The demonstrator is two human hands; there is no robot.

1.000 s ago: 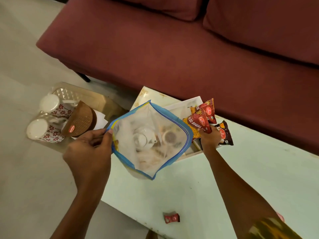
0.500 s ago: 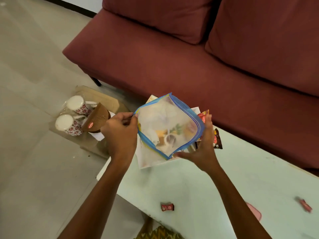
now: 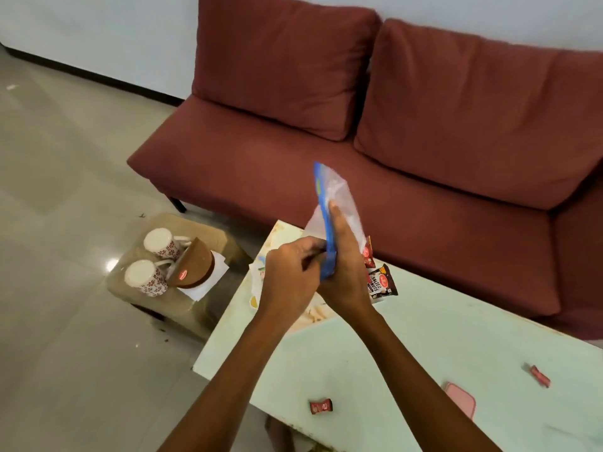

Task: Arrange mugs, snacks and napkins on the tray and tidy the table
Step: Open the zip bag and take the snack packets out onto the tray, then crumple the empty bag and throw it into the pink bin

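The person is standing over the pale green table (image 3: 391,353) with both hands together above its far left corner, working on a clear plastic zip bag with a blue seal strip (image 3: 339,194), which is held upright and edge-on. The left hand (image 3: 288,275) pinches the lower end of the strip with curled fingers. The right hand (image 3: 346,278) lies against the bag with its fingers (image 3: 332,212) straight up along the strip, and its thumb is hidden. To my eye this is the tidying step, pressing the seal closed. The next move would call for running the pinch along the whole strip, then finding the bag a place. What is inside I cannot make out. Just beside the right hand, near the far edge, lies a dark snack packet (image 3: 381,283) reading "SALTED NUTS" under a red oval logo too small to read, with a red packet (image 3: 368,252) above it whose print is blurred. Off the table's left end, lower down, the translucent tray (image 3: 182,223) carries two white mugs with red flower print (image 3: 161,244), mouths down. Beside them a brown round-topped item (image 3: 195,265) with an illegible red logo sits on white napkins (image 3: 218,270). Two red wrapped sweets (image 3: 321,406) lie loose toward the near edge, waiting to be gathered.
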